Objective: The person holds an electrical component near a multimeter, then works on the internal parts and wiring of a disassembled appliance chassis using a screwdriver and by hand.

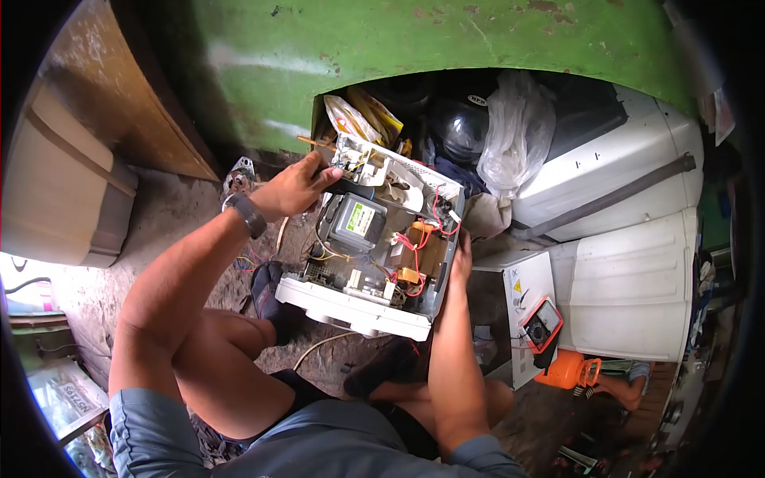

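An opened appliance chassis, with a white casing, is held tilted above my lap. Inside it show a grey metal box with a green and white label and a copper-coloured transformer with red wires. My left hand, with a dark wristband, is at the chassis's upper left corner. Its fingers are bent round a dark tool handle that points into the chassis. My right hand grips the right side of the chassis, its fingers partly hidden behind the edge.
A green panel stands ahead, with plastic bags in its opening. Right of me are a white cover, a red and black multimeter and an orange object. Another person's arm shows at lower right.
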The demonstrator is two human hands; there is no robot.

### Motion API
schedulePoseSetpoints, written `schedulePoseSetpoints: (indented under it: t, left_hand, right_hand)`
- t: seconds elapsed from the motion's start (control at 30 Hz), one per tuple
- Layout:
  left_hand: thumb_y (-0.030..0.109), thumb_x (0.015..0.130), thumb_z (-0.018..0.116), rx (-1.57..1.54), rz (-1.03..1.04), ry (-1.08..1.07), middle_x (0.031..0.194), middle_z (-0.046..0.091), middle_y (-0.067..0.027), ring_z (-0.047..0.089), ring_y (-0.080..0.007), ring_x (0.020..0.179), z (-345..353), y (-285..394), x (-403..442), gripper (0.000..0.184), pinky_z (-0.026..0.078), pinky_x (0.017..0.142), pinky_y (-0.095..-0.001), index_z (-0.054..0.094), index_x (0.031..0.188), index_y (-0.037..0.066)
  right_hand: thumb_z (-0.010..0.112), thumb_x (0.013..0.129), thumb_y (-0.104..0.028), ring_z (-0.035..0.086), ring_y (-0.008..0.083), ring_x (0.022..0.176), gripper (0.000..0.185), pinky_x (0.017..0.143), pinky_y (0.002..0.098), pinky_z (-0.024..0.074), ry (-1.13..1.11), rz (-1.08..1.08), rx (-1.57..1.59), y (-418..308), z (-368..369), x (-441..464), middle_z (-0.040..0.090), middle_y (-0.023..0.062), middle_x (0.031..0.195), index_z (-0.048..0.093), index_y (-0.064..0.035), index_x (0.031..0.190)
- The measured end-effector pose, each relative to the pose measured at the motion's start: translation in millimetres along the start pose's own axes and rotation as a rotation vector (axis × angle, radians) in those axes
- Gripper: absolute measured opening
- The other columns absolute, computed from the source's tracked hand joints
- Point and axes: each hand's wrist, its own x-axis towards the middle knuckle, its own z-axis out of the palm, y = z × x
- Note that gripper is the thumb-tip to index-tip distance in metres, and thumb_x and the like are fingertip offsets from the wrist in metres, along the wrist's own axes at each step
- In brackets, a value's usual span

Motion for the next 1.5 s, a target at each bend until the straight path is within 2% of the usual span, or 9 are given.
schedulePoseSetpoints:
  t: [0.17, 0.47, 0.77, 0.9, 1.03, 1.1, 1.17, 1.23, 1.5]
  left_hand:
    - [0.06, 0.105, 0.049, 0.241, 0.059, 0.08, 0.076, 0.054, -0.0078, 0.053, -0.0146, 0.071, 1.9, -9.0, 8.7, 0.06, 0.047, 0.062, -0.0348, 0.052, 0.093, 0.001]
    - [0.059, 0.103, 0.057, -0.218, -0.165, 0.002, 0.078, 0.056, -0.0014, 0.051, -0.0093, 0.064, 0.1, -5.4, 8.9, 0.063, 0.043, 0.055, -0.0298, 0.065, 0.106, -0.004]
    - [0.052, 0.105, 0.056, -0.127, -0.083, 0.186, 0.094, 0.067, -0.0057, 0.055, -0.0114, 0.089, 11.4, -14.3, 11.6, 0.056, 0.048, 0.083, -0.0314, 0.07, 0.109, -0.002]
    - [0.051, 0.103, 0.057, -0.1, 0.029, 0.245, 0.098, 0.074, -0.0204, 0.069, -0.0254, 0.094, 9.6, -17.5, 11.5, 0.06, 0.052, 0.089, -0.0377, 0.069, 0.113, -0.007]
    - [0.05, 0.104, 0.057, -0.111, 0.032, 0.262, 0.097, 0.074, -0.0149, 0.068, -0.0195, 0.093, 15.4, -15.3, 9.9, 0.058, 0.052, 0.088, -0.0358, 0.07, 0.112, -0.006]
    - [0.045, 0.106, 0.057, -0.301, -0.042, 0.261, 0.077, 0.058, 0.004, 0.047, -0.0059, 0.071, 17.6, -9.8, 4.8, 0.046, 0.04, 0.064, -0.0263, 0.071, 0.107, 0.001]
    - [0.043, 0.107, 0.056, -0.292, 0.072, 0.292, 0.079, 0.062, 0.0059, 0.046, -0.004, 0.066, 19.9, -26.3, 16.8, 0.044, 0.037, 0.059, -0.0244, 0.074, 0.105, 0.003]
    - [0.046, 0.106, 0.058, -0.335, -0.014, 0.263, 0.084, 0.069, -0.0001, 0.056, -0.0102, 0.078, 18.5, -24.0, 14.2, 0.053, 0.05, 0.076, -0.0331, 0.074, 0.103, -0.005]
    - [0.043, 0.104, 0.055, -0.146, 0.101, 0.41, 0.072, 0.065, -0.0163, 0.06, -0.0207, 0.07, 21.6, 4.3, 0.3, 0.05, 0.051, 0.072, -0.0389, 0.071, 0.099, -0.005]
  right_hand:
    - [0.06, 0.106, -0.018, 0.06, 0.0102, 0.102, 0.023, 0.089, 0.0244, 0.0486, -0.079, 0.085, 0.198, 4.3, -1.9, 4.1, 0.066, 0.0031, 0.114, 0.061, -0.0055, 0.125]
    - [0.053, 0.11, -0.021, 0.059, 0.0107, 0.103, 0.026, 0.092, 0.0261, 0.0478, -0.074, -0.013, 0.126, 8.7, -1.5, 5.9, 0.066, 0.0034, 0.115, 0.061, -0.0049, 0.128]
    - [0.052, 0.109, -0.023, 0.059, 0.0132, 0.105, 0.029, 0.094, 0.0274, 0.0464, -0.095, -0.016, 0.071, -8.1, -2.3, 3.9, 0.066, 0.0047, 0.115, 0.061, -0.0031, 0.128]
    - [0.057, 0.106, -0.021, 0.059, 0.0118, 0.104, 0.027, 0.093, 0.0272, 0.0466, 0.052, 0.078, 0.08, -52.6, 7.0, -11.6, 0.067, 0.0039, 0.113, 0.061, -0.0024, 0.126]
    - [0.067, 0.101, -0.019, 0.06, 0.0131, 0.098, 0.023, 0.089, 0.0291, 0.0491, 0.102, -0.081, -0.019, -94.0, 4.0, -26.0, 0.066, 0.0041, 0.108, 0.064, -0.0041, 0.118]
    - [0.069, 0.099, -0.019, 0.061, 0.0164, 0.099, 0.023, 0.09, 0.031, 0.0496, 0.066, -0.138, -0.101, -103.5, 1.3, -31.7, 0.066, 0.0062, 0.108, 0.064, -0.004, 0.116]
    - [0.07, 0.097, -0.018, 0.062, 0.0198, 0.101, 0.023, 0.09, 0.0329, 0.0502, 0.017, -0.202, -0.173, -118.5, 9.7, -39.1, 0.065, 0.0083, 0.107, 0.065, -0.004, 0.114]
    - [0.072, 0.094, -0.017, 0.061, 0.0289, 0.106, 0.023, 0.093, 0.04, 0.0499, 0.026, -0.448, -0.475, -136.6, 14.6, -56.3, 0.064, 0.0126, 0.108, 0.065, -0.004, 0.112]
    - [0.076, 0.09, -0.023, 0.049, 0.0396, 0.123, 0.039, 0.104, 0.0517, 0.0413, -0.023, -0.675, -0.679, -130.6, 34.3, -77.5, 0.051, 0.0167, 0.132, 0.063, -0.0108, 0.125]
